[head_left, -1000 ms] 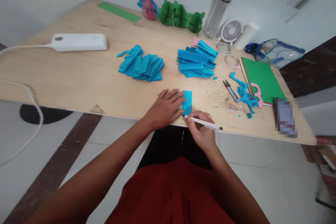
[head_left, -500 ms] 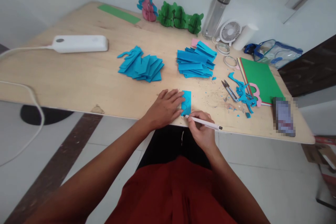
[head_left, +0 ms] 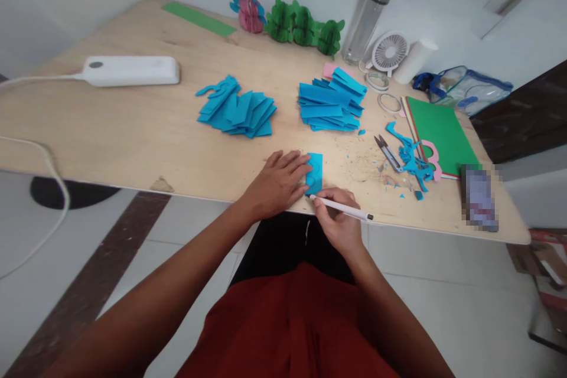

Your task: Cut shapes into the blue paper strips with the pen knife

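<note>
A small blue paper piece [head_left: 315, 176] with curved pen lines on it lies near the table's front edge. My left hand [head_left: 281, 182] rests flat beside it, fingers stretched out and fingertips on its left side. In my right hand [head_left: 340, 218] is a white pen [head_left: 343, 208], its tip at the lower edge of the paper. Beyond my hands lie two piles of folded blue paper, the left pile [head_left: 241, 111] and the right pile [head_left: 330, 103]. To the right are thread snips [head_left: 388, 153] among blue paper scraps [head_left: 413, 156].
Green paper sheets [head_left: 443, 136], a pink cutout [head_left: 432, 160] and a phone [head_left: 479, 196] lie at the right. Along the wall stand green paper figures [head_left: 303, 26], a bottle [head_left: 368, 20] and a fan [head_left: 390, 52]. A white power strip [head_left: 133, 71] is at the left.
The pen tip has shifted very slightly left along the paper's lower edge. My left hand stays in place on the paper, and the camera view has moved a little.
</note>
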Motion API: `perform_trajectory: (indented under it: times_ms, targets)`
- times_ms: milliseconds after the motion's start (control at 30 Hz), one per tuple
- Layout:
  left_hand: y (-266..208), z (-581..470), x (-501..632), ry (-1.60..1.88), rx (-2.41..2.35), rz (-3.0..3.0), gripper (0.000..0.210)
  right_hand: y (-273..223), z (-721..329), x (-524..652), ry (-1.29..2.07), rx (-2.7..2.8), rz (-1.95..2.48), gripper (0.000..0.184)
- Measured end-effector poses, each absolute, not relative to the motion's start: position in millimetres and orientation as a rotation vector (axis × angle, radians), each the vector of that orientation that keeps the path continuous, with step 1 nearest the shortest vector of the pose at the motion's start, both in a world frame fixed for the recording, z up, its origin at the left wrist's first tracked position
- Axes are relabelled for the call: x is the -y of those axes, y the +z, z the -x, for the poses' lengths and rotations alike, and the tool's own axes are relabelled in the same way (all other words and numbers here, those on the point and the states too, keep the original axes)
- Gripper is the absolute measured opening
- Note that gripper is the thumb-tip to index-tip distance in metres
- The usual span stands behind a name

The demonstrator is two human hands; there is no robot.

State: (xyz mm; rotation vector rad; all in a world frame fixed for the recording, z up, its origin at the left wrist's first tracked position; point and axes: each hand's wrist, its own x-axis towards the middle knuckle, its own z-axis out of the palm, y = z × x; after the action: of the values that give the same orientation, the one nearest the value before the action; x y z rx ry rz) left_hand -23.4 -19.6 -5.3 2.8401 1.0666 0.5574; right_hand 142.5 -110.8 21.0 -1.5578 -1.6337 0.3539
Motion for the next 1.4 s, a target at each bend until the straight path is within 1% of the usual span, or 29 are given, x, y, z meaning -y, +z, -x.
perform_trajectory:
  times_ms: [133,933,1400]
  targets:
    - [-5.6,24.1,20.0,0.566,-1.066,-2.833,0.036,20.4,-143.6,111.4,0.344,1.602,1.549,0.012]
    - [-3.1,23.3,20.3,0.540,-1.069,-2.814,0.036,22.5,-141.1,110.2,0.347,1.640,1.565,0.015]
    - [-2.7,23.5,20.4,0.539,-1.075,-2.814,0.036,22.4,-142.7,111.0,0.321,1.556,1.577,0.012]
